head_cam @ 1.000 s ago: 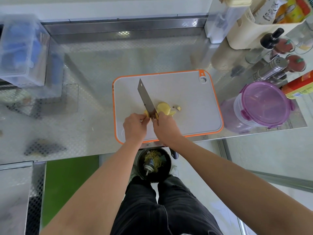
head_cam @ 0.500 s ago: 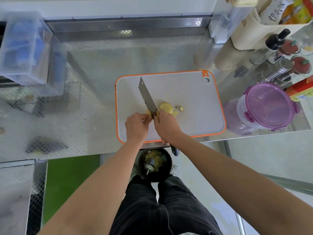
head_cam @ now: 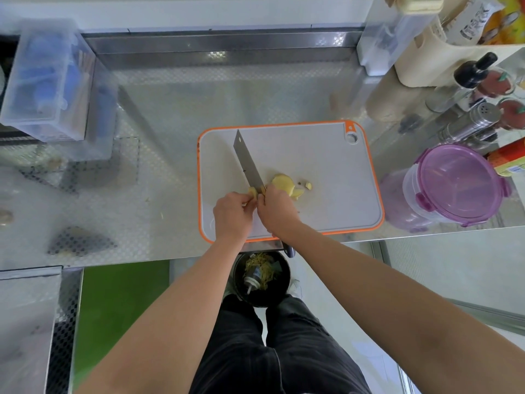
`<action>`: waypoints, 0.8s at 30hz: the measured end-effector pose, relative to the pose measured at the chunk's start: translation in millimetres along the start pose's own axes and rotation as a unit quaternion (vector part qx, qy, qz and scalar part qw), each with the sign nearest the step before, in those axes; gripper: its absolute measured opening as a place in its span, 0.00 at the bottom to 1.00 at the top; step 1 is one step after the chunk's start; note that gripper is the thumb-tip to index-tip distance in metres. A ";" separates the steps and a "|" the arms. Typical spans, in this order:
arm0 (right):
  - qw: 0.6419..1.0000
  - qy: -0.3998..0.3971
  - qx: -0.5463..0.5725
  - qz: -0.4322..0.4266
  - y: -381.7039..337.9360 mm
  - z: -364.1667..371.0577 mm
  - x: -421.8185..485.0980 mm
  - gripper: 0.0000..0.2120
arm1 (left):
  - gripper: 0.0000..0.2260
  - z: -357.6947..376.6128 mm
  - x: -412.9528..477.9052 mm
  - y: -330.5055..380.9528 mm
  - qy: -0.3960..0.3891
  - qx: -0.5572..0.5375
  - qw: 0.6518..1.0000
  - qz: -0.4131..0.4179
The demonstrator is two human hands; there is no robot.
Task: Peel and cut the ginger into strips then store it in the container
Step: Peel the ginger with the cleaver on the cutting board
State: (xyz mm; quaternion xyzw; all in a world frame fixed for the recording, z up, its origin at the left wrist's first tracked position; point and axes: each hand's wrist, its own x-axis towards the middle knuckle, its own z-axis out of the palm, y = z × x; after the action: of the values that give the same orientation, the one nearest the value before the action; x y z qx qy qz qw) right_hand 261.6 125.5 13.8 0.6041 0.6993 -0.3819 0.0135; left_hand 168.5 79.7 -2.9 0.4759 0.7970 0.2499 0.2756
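Setting: a metal worktop seen from above, with a grey cutting board edged in orange near its front edge.
Right hand: clenched around the handle of a cleaver; the blade points away from the person, slanting to the left, its edge down on the board.
Left hand: fingertips pinch a small piece of ginger just left of the blade, pressing it to the board.
Cut ginger: pale yellow ginger slices lie in a loose overlapping heap just right of the blade; one small offcut sits a little further right.
Container: clear round tub with a purple clip lid, shut, standing on the worktop right of the board, apart from it.
Below the worktop: a black bin holding yellowish peelings, between the person's knees.
Back right: bottles and shakers, clustered.
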 end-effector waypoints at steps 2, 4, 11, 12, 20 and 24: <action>1.000 0.009 0.025 -0.011 6.3 1.8 -1.0 0.10 | 0.08 0.4 1.2 -2.4 -0.002 -0.002 1.000 0.003; 0.999 0.016 0.043 -0.011 11.2 0.2 -4.2 0.11 | 0.07 0.7 1.3 -4.3 -0.005 -0.010 1.000 0.003; 1.000 -0.028 -0.008 -0.001 1.3 -0.1 -10.3 0.10 | 0.08 -1.2 0.4 -5.8 0.003 -0.024 1.000 -0.009; 1.000 -0.028 -0.011 -0.005 5.7 0.9 -15.8 0.09 | 0.08 -0.9 1.3 -6.8 0.002 -0.018 1.000 -0.005; 1.000 -0.013 0.000 0.002 19.9 0.2 -27.6 0.06 | 0.08 1.7 -2.0 -3.3 0.003 -0.012 1.000 0.003; 1.000 0.001 0.027 0.005 11.4 -4.3 -12.7 0.09 | 0.09 3.5 -1.9 -2.6 0.000 0.000 1.000 -0.001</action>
State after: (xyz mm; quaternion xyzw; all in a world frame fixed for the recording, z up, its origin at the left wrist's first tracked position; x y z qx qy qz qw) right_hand 276.6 117.0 17.0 0.6079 0.6859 -0.4000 -0.0017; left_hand 169.9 77.4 -6.8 0.4752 0.7973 0.2495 0.2760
